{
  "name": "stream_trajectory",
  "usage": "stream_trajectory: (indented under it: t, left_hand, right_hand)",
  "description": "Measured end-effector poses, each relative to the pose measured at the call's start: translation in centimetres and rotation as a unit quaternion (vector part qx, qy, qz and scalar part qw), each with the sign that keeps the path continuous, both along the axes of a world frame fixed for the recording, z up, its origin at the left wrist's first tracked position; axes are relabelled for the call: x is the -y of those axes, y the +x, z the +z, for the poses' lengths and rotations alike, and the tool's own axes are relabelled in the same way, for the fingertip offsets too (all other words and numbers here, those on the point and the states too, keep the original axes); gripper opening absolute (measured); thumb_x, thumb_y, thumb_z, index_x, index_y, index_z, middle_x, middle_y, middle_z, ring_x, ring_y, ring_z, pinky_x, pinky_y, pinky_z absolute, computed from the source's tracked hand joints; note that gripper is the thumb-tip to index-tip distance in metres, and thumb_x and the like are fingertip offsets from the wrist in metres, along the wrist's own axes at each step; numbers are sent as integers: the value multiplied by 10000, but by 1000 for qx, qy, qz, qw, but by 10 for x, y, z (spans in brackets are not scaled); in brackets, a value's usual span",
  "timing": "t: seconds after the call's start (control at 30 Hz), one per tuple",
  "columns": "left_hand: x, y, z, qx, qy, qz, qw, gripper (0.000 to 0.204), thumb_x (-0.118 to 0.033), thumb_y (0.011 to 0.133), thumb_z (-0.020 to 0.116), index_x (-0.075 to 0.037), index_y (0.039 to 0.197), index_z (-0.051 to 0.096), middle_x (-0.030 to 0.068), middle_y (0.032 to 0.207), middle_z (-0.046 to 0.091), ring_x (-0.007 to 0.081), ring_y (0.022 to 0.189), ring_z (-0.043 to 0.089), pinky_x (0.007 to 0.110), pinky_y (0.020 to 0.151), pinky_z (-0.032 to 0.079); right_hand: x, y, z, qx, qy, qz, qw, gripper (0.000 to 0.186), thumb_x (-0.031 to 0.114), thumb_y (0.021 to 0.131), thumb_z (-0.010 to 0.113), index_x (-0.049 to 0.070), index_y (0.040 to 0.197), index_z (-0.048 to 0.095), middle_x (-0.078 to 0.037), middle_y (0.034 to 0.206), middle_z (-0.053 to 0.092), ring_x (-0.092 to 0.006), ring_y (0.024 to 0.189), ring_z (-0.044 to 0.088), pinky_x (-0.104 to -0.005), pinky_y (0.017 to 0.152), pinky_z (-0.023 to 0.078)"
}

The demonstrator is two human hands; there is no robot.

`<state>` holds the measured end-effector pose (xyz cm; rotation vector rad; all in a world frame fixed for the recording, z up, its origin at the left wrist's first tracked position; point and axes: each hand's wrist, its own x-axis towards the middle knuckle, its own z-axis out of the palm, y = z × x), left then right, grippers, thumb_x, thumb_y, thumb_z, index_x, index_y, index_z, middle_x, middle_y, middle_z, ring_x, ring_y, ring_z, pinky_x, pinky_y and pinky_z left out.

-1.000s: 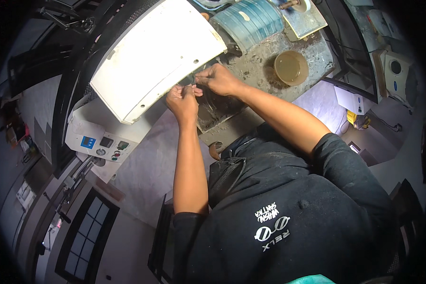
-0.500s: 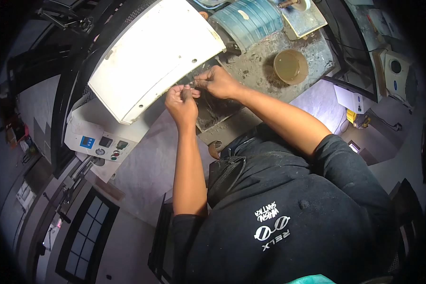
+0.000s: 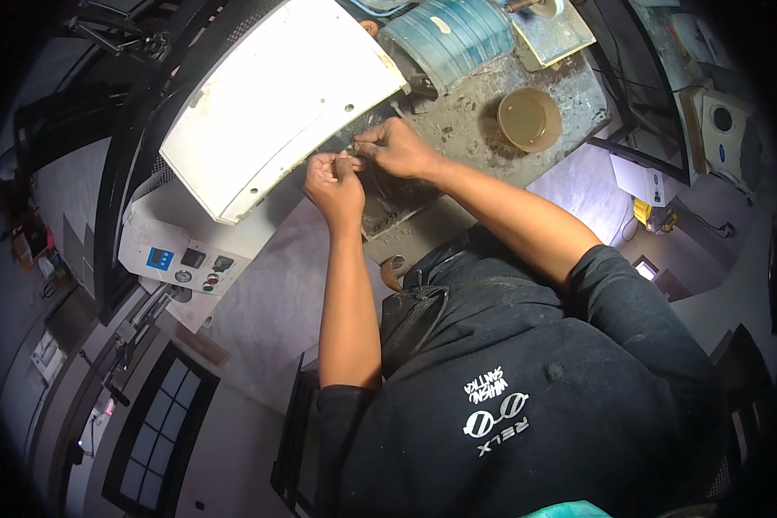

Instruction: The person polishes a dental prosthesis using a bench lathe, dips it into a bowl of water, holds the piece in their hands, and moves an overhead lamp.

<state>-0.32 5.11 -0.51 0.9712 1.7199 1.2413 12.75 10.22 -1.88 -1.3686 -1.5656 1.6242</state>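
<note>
My left hand point(image 3: 335, 183) is closed in a pinch, thumb against fingers, just below the edge of a large white machine cover point(image 3: 276, 104). Facing it from the right, my right hand point(image 3: 395, 148) pinches too, its fingertips almost meeting those of the left. Something small seems to sit between the two sets of fingertips, too small and shaded to name. Both hands are over a dirty, grit-covered work surface point(image 3: 457, 129), and the cover partly shades the space behind the fingers.
A round tub of murky liquid point(image 3: 529, 121) stands right of my hands. Behind it lie a blue ribbed plastic container point(image 3: 449, 39) and a flat board point(image 3: 557, 30). A control panel with buttons and a gauge point(image 3: 186, 259) is at the left. My lap is close below the bench edge.
My left hand has shifted very slightly right and the view has moved a little. Both hands keep their pinch close together.
</note>
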Motion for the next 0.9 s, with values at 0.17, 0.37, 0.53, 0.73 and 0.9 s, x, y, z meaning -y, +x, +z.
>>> stream_trajectory:
  t: [0.17, 0.37, 0.53, 0.73, 0.9]
  left_hand:
    - [1, -3, 7, 57, -56, 16, 997, 54, 61, 893, 541, 47, 846, 517, 154, 710, 647, 192, 603, 654, 285, 589, 541]
    - [-2, -3, 6, 31, -40, -13, 999, 36, 44, 901, 546, 57, 893, 513, 154, 710, 648, 180, 607, 648, 270, 587, 526]
    - [12, 12, 6, -43, -4, 19, 999, 57, 31, 907, 548, 61, 926, 503, 148, 708, 645, 166, 615, 635, 258, 594, 503]
    - [-5, 25, 7, -33, -74, 82, 993, 64, 44, 892, 558, 84, 861, 518, 152, 698, 636, 183, 566, 634, 274, 547, 526]
    - [-5, 38, 14, 18, -81, 144, 986, 52, 58, 886, 548, 102, 870, 526, 159, 713, 639, 188, 575, 640, 278, 555, 538]
  right_hand:
    - [0, 0, -7, -2, -9, 18, 1000, 215, 121, 822, 659, -6, 989, 705, -204, 933, 695, -246, 852, 704, -334, 771, 523]
    - [1, -2, -9, -30, -24, 0, 999, 191, 112, 825, 656, -5, 965, 713, -179, 894, 711, -194, 793, 689, -325, 754, 521]
    - [2, 1, 1, -78, -50, 17, 996, 161, 56, 840, 623, -27, 941, 718, -129, 823, 720, -140, 710, 643, -304, 723, 523]
    - [-14, -1, 1, -159, -206, -22, 965, 141, -21, 838, 588, -90, 873, 707, -90, 776, 690, -122, 661, 612, -275, 646, 520]
    - [-19, 1, 1, -130, -192, 9, 973, 143, -20, 846, 577, -101, 844, 695, -105, 770, 682, -131, 666, 624, -279, 650, 543]
